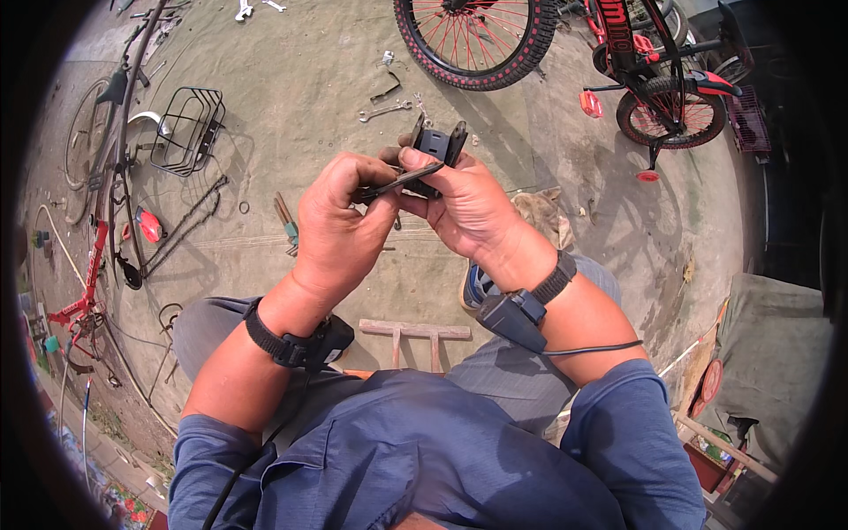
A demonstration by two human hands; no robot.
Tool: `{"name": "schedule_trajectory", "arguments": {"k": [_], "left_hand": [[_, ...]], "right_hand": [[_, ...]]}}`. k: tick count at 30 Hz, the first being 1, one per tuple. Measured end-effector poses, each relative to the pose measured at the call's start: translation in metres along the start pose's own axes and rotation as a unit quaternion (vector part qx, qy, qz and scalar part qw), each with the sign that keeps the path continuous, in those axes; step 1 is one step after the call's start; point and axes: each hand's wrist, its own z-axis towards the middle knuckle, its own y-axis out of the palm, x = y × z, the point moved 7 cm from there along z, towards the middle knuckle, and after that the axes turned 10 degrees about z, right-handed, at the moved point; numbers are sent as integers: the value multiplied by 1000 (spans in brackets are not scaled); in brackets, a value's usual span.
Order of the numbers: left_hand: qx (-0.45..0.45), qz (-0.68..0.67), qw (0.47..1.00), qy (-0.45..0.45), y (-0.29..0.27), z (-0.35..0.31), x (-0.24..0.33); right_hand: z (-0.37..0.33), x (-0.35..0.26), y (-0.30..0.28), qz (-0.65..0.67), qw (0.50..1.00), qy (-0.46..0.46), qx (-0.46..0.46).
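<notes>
Both hands are raised over the middle ground, close together. My right hand (468,205) grips a black bracket-like part (433,143) with two upright side lugs, its thumb pressed across the front. A thin dark flat piece (402,180) lies against that part's lower front, pinched by the thumb and fingers of my left hand (340,212). Whether the two pieces are joined cannot be made out. Several fingertips are hidden behind them.
Beyond my hands lie a wrench (386,111) and a bicycle wheel (474,44) with red spokes. To the left are a black wire basket (188,132), a tool with a green part (290,230) and a red frame (88,283). A rag (543,212) lies right.
</notes>
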Motion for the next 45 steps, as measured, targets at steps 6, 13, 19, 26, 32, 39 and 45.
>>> {"name": "schedule_trajectory", "arguments": {"k": [6,13,19,26,32,39,45], "left_hand": [[-25,-108,986,-126,-1,-3,-14],[-37,-191,957,-215,-6,-1,-20],[-63,-297,911,-280,0,-2,-24],[-104,-342,868,-344,12,-8,-29],[-108,-300,884,-342,17,-12,-31],[-88,-282,892,-342,8,-9,-33],[-48,-294,911,-286,-3,1,-28]], "right_hand": [[2,-7,-2,-1,1000,-16,6],[3,-15,-4,6,1000,-19,12],[4,-17,-5,1,1000,-25,13],[4,-16,-4,14,1000,-23,9],[2,-16,-2,14,1000,-24,1],[0,-19,-3,4,1000,-22,12],[0,-23,-1,2,1000,-17,4]]}}
